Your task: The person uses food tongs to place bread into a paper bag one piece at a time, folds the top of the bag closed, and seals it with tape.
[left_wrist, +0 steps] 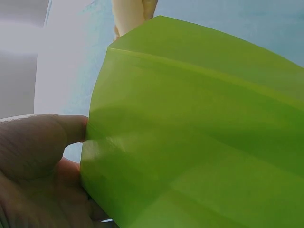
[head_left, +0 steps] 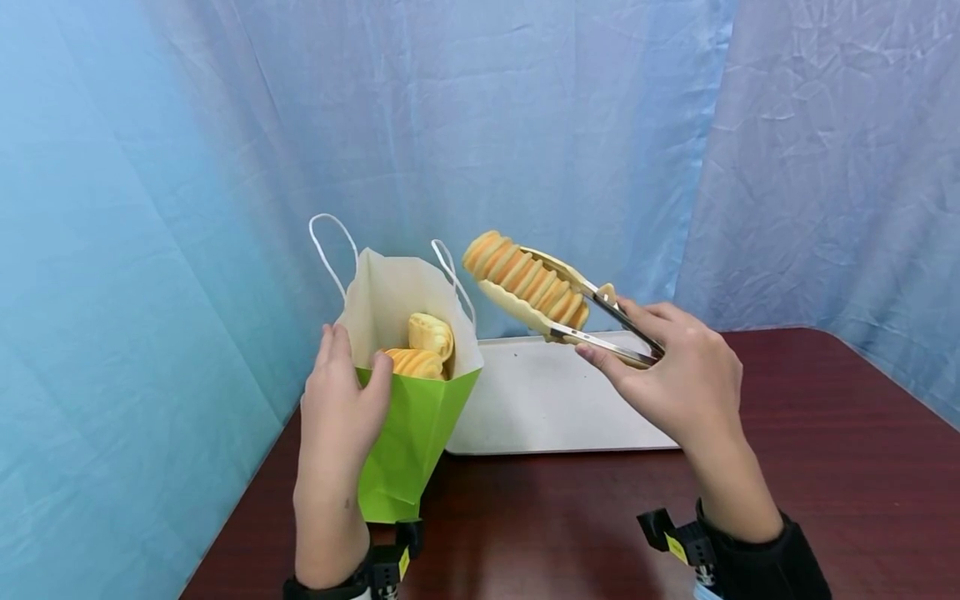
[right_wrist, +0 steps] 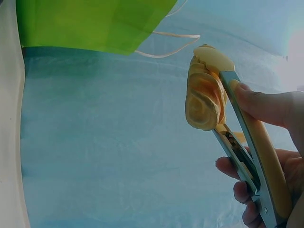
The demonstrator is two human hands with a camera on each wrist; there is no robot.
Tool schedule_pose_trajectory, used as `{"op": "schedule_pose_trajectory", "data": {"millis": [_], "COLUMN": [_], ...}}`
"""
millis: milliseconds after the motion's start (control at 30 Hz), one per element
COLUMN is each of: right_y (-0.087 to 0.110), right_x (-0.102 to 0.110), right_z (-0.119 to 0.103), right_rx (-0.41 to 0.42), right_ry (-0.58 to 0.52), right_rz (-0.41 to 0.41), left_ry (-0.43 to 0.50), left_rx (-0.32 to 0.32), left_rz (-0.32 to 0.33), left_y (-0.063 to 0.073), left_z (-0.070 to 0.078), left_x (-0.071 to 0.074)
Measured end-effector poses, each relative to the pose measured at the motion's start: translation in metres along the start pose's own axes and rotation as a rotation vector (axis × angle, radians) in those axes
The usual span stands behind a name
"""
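In the head view my right hand (head_left: 678, 367) grips tongs (head_left: 600, 344) that clamp a golden ridged bread roll (head_left: 517, 271), raised right of the bag's mouth. Thumb and fingers press the handles from both sides in the right wrist view, with the roll (right_wrist: 204, 97) at the tips. A green paper bag (head_left: 405, 433) with a white inside and white cord handles stands at left. My left hand (head_left: 341, 400), fingers fairly straight, rests along its left side, thumb at the front edge. Inside the bag, two more rolls (head_left: 430, 335) show near the rim.
A white tray (head_left: 555, 408) lies on the dark red-brown table (head_left: 840, 467), behind and right of the bag. Blue cloth (head_left: 562, 125) hangs at the back and along both sides.
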State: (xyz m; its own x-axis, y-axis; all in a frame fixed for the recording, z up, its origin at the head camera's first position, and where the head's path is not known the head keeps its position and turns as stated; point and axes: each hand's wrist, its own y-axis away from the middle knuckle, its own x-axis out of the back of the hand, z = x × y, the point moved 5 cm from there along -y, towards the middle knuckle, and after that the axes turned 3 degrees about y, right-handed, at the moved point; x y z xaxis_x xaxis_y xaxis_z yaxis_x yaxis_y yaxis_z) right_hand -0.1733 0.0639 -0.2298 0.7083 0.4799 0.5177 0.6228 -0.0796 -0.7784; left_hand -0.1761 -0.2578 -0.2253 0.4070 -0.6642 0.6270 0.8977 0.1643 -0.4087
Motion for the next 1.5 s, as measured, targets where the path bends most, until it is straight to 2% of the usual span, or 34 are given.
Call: {"op": "schedule_pose_trajectory", "data": {"millis": [733,967,1167,1500], "right_y": [0.002,0.004,0.005,0.009], "right_x": [0.015,0.014,0.012,-0.003], "right_z": [-0.018,-0.021,-0.027,-0.038], "right_rx": [0.062,0.075,0.096,0.130], "right_ry": [-0.028,-0.034,-0.038,-0.046], "right_rz": [0.018,0.005,0.017,0.050], "left_ry": [-0.015,-0.039,-0.055,-0.061], "left_rx": [0.005,0.009,-0.012,-0.030], "left_rz": [-0.010,-0.046,-0.065,-0.064], "left_y": [0.004,0.008,0.011,0.015], "left_z": [0.011,0.016,0.023,0.029], "left_x": [-0.003,-0.002,-0.004,-0.008]}}
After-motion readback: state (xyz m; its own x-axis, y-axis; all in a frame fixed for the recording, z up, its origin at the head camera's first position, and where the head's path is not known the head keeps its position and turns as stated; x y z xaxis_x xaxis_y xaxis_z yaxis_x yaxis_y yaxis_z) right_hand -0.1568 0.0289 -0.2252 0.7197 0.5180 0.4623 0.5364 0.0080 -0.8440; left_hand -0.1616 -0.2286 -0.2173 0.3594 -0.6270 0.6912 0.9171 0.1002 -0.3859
